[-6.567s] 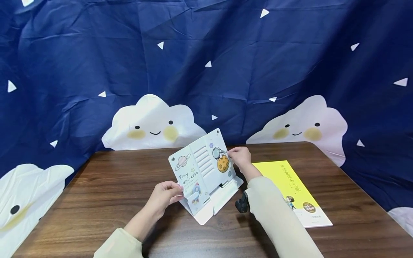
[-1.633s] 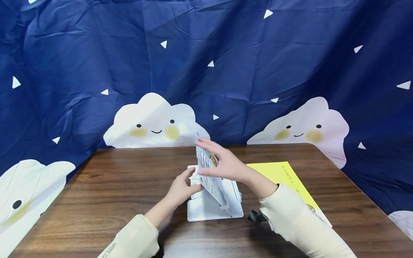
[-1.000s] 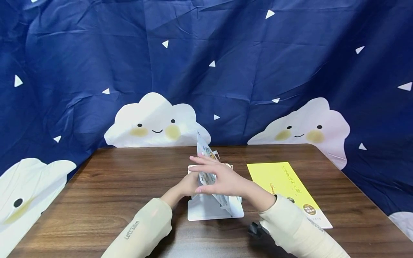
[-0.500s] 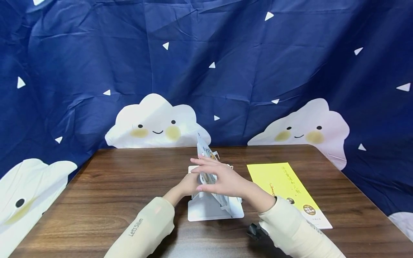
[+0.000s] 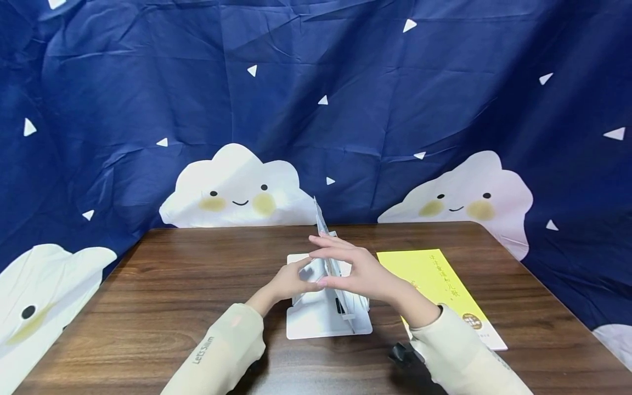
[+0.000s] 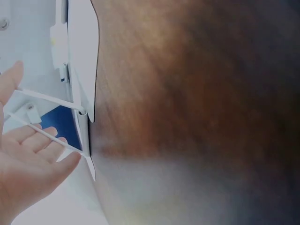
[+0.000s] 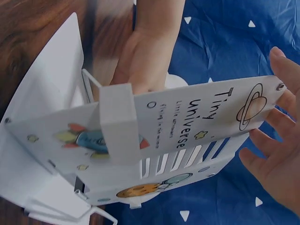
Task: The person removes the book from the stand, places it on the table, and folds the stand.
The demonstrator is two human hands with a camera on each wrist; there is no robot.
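Note:
A white book stand stands side-on mid-table, its base plate [image 5: 316, 325] flat on the wood and its panel [image 7: 206, 105] raised steeply. The panel bears "Tiny universe", a ringed planet and a rocket [image 7: 91, 142]. My right hand [image 5: 367, 274] holds the panel near its upper edge, with fingertips at the planet corner in the right wrist view. On the other side, my left hand [image 5: 288, 281] holds the wire support [image 6: 51, 99], thumb at one bar and fingers at the other. The panel hides part of the left hand from the right wrist camera.
A yellow book [image 5: 419, 266] lies on the brown wooden table [image 5: 197, 285] to the right, partly covered by the right forearm. A small black object [image 5: 402, 354] is at the right sleeve. A blue cloth [image 5: 276, 109] with clouds hangs behind the table.
Earlier the stand faced me, tilted between both hands; it then came to rest turned sideways on its base. Over the last half second the panel and right hand have shifted rightward.

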